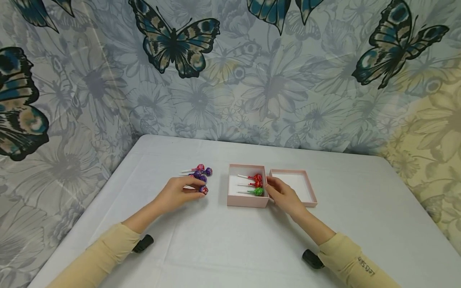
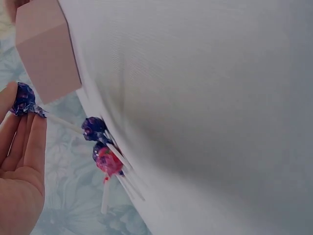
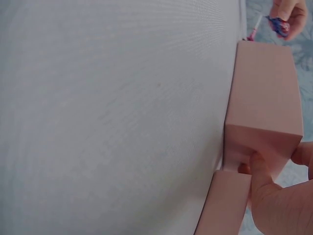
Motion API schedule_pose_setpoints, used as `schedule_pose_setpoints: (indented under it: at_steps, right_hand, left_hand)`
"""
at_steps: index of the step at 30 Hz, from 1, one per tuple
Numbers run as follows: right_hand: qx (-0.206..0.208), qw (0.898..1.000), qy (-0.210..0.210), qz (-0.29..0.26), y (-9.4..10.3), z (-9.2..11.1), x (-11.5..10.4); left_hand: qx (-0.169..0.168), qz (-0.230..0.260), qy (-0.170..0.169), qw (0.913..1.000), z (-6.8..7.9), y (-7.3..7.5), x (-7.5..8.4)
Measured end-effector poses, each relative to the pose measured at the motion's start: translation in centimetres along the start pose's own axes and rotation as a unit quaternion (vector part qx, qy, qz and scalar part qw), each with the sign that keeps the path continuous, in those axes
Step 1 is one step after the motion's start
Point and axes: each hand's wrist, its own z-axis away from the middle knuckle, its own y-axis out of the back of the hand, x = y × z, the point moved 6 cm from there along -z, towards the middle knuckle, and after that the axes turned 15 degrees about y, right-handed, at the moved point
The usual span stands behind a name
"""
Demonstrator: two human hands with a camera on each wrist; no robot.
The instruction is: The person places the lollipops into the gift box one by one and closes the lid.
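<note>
My left hand (image 1: 180, 191) pinches a purple-wrapped lollipop (image 2: 23, 99) by its round head between thumb and fingers, with the white stick trailing toward the other candies. Beside that hand lies a small pile of purple and pink lollipops (image 1: 200, 167), their sticks pointing left. A pink box (image 1: 248, 201) stands uncovered in the middle of the table. Inside it are red lollipops (image 1: 257, 177) and a green lollipop (image 1: 258, 191), heads to the right. My right hand (image 1: 286, 197) grips the box's right wall, one finger up at the rim.
The shallow pink lid (image 1: 311, 192), white inside, lies close to the box's right side, behind the right hand. A white cloth covers the table (image 1: 223, 248). Dark objects (image 1: 144, 243) show by both sleeves. A butterfly-patterned curtain (image 1: 230, 100) hangs behind the table.
</note>
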Motion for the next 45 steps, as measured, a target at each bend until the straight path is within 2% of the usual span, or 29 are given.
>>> schedule_pose_setpoints:
  at_steps: [8, 14, 23, 32, 36, 41, 45]
  right_hand:
    - [0.001, 1.000, 0.001, 0.002, 0.0, -0.1, 0.3]
    - [0.003, 1.000, 0.004, -0.005, 0.0, 0.0, -0.1]
    - [0.003, 1.000, -0.001, 0.005, 0.1, 0.0, 0.0]
    - [0.003, 1.000, 0.006, -0.002, 0.0, 0.0, -0.2]
    - [0.004, 1.000, 0.011, 0.000, 0.0, -0.1, -0.3]
    - [0.006, 1.000, 0.004, 0.007, 0.0, -0.2, -0.2]
    - [0.007, 1.000, 0.003, 0.010, -0.1, -0.2, -0.2]
  left_hand:
    - [0.021, 0.119, 0.047, 0.9915, -0.6, -0.4, 1.1]
    - [0.037, 0.121, 0.063, 0.9899, -1.0, -0.6, 2.3]
    - [0.044, 0.149, 0.030, 0.9875, -2.3, -1.4, 4.5]
    - [0.033, 0.166, 0.001, 0.9856, -4.7, -3.0, 7.1]
    - [0.025, 0.162, -0.008, 0.9865, -5.8, -4.0, 8.1]
    - [0.004, 0.159, -0.038, 0.9866, -7.3, -5.6, 8.7]
    - [0.001, 0.121, -0.053, 0.9912, -8.3, -6.6, 8.7]
